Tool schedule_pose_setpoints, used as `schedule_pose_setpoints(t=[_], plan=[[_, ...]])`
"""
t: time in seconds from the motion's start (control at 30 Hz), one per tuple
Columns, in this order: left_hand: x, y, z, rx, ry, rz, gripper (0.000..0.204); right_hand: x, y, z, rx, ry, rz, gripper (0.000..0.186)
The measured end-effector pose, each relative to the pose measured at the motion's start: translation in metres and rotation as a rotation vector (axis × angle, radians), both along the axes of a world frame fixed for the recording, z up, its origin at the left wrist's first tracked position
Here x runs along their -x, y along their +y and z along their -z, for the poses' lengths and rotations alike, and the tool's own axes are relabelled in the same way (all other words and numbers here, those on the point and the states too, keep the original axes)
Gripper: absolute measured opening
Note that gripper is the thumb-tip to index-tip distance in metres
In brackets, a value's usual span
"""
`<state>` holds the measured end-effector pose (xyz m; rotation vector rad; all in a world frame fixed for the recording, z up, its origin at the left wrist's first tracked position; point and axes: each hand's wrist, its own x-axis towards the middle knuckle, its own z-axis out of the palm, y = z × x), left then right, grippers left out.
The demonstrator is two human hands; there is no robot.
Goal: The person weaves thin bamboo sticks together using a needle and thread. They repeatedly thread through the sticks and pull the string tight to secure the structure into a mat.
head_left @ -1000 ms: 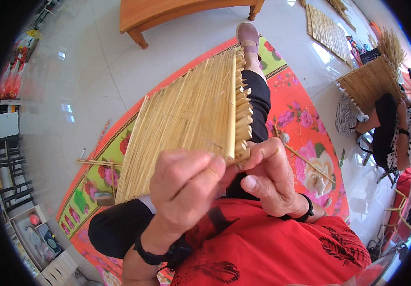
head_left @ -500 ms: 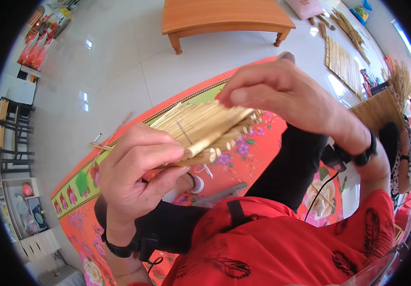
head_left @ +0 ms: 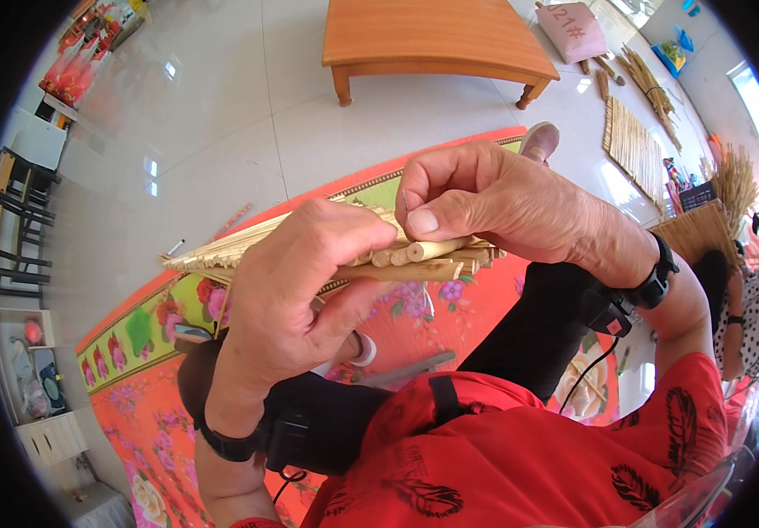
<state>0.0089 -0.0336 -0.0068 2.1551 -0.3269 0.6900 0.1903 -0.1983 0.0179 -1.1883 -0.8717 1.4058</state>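
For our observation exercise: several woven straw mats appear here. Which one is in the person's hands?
The straw mat seen edge-on at the picture's centre, gripped by the left hand and right hand. The other mats lie on the floor at the upper right.

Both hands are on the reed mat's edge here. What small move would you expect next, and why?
Probably the right hand pressing the reed under its thumb flush against its neighbours. That reed's cut end sticks out past the others at the edge of the reed mat, while the left hand clamps the bundle from the near side.

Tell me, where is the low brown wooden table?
The low brown wooden table stands at the top middle of the head view, on the shiny pale floor, beyond the red flowered mat.
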Motion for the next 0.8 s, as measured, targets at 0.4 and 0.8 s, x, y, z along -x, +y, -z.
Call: schedule_pose_setpoints(t=[0.4,0.8], plan=[[-0.008,-0.002,0.003,-0.031,-0.106,0.007,0.032,0.005,0.005,0.0,-0.081,-0.225,0.028,0.022],[-0.005,0.003,0.006,0.037,-0.067,0.03,0.027,-0.002,0.032,0.001,-0.163,-0.605,0.261,0.015]])
